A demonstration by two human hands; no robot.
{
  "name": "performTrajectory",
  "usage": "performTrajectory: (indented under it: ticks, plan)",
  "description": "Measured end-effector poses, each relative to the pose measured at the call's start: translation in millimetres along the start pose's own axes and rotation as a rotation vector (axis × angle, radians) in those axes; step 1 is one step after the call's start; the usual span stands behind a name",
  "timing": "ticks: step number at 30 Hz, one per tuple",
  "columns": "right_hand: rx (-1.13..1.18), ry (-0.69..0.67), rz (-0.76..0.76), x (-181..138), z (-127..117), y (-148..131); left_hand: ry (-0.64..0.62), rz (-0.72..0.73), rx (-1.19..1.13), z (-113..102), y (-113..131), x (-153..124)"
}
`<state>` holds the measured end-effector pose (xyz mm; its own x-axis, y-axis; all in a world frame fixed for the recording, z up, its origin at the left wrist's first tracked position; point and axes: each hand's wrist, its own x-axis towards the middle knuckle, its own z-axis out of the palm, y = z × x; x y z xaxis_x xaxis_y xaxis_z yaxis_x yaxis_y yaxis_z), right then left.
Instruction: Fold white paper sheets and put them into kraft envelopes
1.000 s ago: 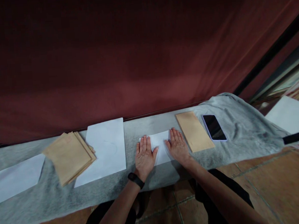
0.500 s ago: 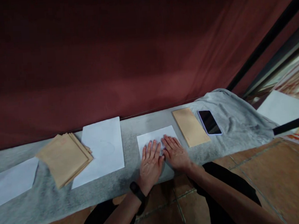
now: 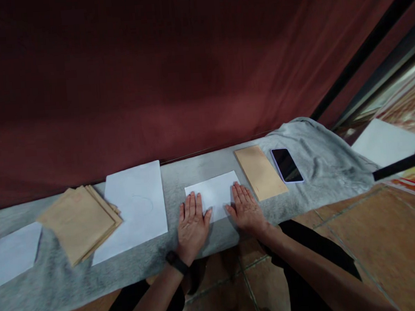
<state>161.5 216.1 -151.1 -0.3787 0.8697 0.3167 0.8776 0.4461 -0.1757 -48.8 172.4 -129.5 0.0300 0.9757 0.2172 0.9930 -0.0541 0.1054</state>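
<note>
A small white sheet of paper [image 3: 215, 193] lies flat on the grey cloth in front of me. My left hand [image 3: 192, 225] rests palm down on its left end, fingers stretched out, with a dark band on the wrist. Over the right end lies my right hand [image 3: 246, 209], also flat with its fingers extended. Bare paper shows between the two hands. Just right of the right hand is a brown paper envelope [image 3: 262, 173].
A phone [image 3: 287, 165] lies right of the envelope. To the left are a larger white paper stack [image 3: 139, 203], a fanned pile of brown envelopes [image 3: 80, 221] partly over it, and another white sheet [image 3: 11, 254]. Grey cloth [image 3: 130, 270] covers the long surface before a dark red wall [image 3: 152, 83].
My hands have slid apart along the small paper, the left one moving to the left end and the right one slightly right. The view has shifted a little.
</note>
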Motion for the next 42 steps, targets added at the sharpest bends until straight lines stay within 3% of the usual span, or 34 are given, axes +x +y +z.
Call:
performTrajectory:
  ticks: [4,11,18,21,27,33,36,42]
  plan:
    - [-0.003,-0.011,0.032,4.5,-4.8,-3.1,0.029,-0.064,-0.007,-1.3,7.7,10.5]
    - [0.049,-0.096,-0.079,25.1,-4.6,-10.3,-0.058,0.031,-0.064,9.7,38.2,26.8]
    - [0.032,0.004,0.029,37.0,8.5,3.0,-0.003,-0.087,-0.013,13.2,5.8,42.0]
    - [0.043,0.043,0.045,33.7,6.4,-0.7,-0.051,-0.092,0.004,4.6,-6.9,50.1]
    - [0.23,-0.105,-0.302,9.2,-6.7,-35.8,-0.115,-0.048,-0.017,-18.1,-11.7,77.8]
    - [0.277,-0.141,-0.321,0.6,-12.3,-46.8,-0.152,-0.07,0.009,-27.3,-10.5,86.1]
    - [0.288,-0.157,-0.322,4.3,-14.6,-40.4,-0.177,-0.103,-0.064,-30.0,-16.1,89.9]
    - [0.3,-0.186,-0.333,14.5,-21.6,-21.6,-0.39,-0.259,-0.414,-35.6,-47.0,97.9]
